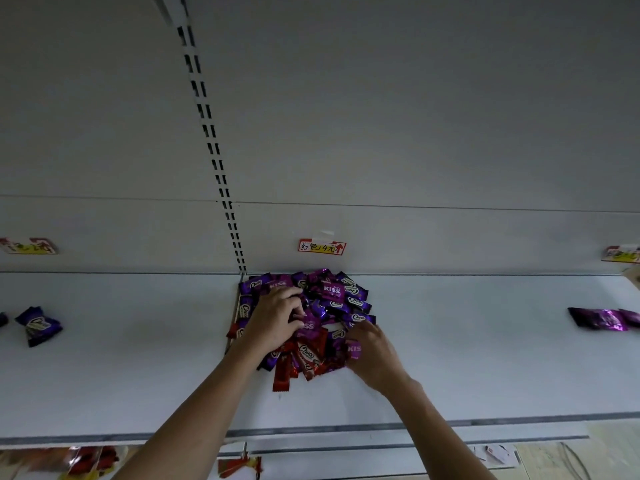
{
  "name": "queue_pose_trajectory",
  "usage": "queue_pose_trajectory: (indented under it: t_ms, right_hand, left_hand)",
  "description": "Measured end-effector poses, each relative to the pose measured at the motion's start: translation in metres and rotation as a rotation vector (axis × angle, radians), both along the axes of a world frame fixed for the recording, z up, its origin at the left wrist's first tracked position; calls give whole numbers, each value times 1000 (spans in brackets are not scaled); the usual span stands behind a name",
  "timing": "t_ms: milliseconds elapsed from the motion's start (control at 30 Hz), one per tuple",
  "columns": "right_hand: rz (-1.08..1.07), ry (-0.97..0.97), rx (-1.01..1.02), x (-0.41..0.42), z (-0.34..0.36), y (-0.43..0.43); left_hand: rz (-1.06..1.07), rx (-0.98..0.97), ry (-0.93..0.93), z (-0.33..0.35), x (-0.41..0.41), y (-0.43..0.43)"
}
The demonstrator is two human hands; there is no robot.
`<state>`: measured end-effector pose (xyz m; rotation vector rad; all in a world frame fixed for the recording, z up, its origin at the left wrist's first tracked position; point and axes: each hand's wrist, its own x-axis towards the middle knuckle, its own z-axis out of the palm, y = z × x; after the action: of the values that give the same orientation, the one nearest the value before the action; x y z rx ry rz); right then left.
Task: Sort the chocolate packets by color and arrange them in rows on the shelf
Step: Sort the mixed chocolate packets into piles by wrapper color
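2 bare forearms are seen reaching up from the bottom edge to a pile of chocolate packets. It is heaped at the rear of a white shelf, against the back panel. The pile is made up of glossy wrappers with crimped ends: dark purple ones printed "Choco", magenta ones printed "KISS", and red ones gathered at the near edge. They overlap too much to be counted.

The left hand is laid on the pile's left side with fingers curled down among the packets; what is gripped cannot be told. The right hand is placed at the right front edge, fingertips bunched on 1 magenta packet.

1 whole purple packet is seen far left, and 2 overlapping ones far right. 3 labels are fixed to the back panel, 1 of them above the pile.
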<state>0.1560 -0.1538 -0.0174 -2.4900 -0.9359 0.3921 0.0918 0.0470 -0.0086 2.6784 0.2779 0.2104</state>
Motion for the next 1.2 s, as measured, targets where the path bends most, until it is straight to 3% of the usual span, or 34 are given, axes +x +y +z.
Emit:
queue_pose_trajectory:
  t_ms: [333,467,667,800,967,1200]
  right_hand:
    - [-1,39,-224,9,20,8]
    - [-119,16,-160,11,21,2]
    - [-236,131,-35,14,26,-2]
    - [-247,305,128,11,30,-1]
    - [-275,473,223,7,33,2]
    - [-300,680,379,-5,42,4]
  left_hand:
    - [-18,158,59,0,1,-5]
    - [-24,199,93,2,3,-1]
    - [37,174,-29,2,-1,0]
    - [42,16,-69,8,-9,-1]
    - [215,-249,-41,23,-20,-5]
    - [517,-851,-81,36,-46,-22]
